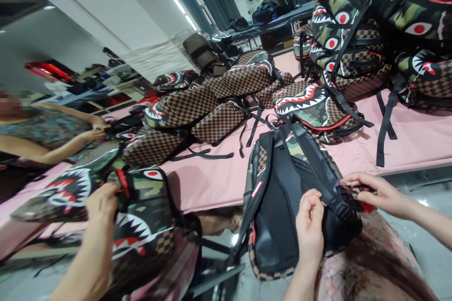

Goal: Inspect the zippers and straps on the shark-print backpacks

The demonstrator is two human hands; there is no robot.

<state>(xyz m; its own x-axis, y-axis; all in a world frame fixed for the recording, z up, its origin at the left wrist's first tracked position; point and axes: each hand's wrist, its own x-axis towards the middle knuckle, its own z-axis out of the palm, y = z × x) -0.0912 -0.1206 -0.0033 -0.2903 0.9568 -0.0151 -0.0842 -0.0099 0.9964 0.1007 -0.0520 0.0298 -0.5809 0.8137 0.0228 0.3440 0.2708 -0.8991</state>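
A black-backed backpack point(282, 207) with brown checkered edging and camouflage patches leans against the pink table's edge, its straps facing up. My left hand point(310, 218) is closed, fingertips pinched at the edge of a black backpack strap point(318, 181). At the strap's buckle point(342, 209), my right hand point(381, 193) is closed around a small dark tool with red parts point(367, 204), which looks like thread snips; fingers partly hide it. Floral cloth point(374, 263) lies below the backpack.
At left, a co-worker's hand point(102, 200) grips a shark-mouth camouflage backpack point(141, 225). Another person point(45, 127) sits farther back. More checkered backpacks point(187, 103) lie across the pink table point(219, 174), with a tall stack point(360, 56) at right. Loose straps point(384, 136) hang over the table.
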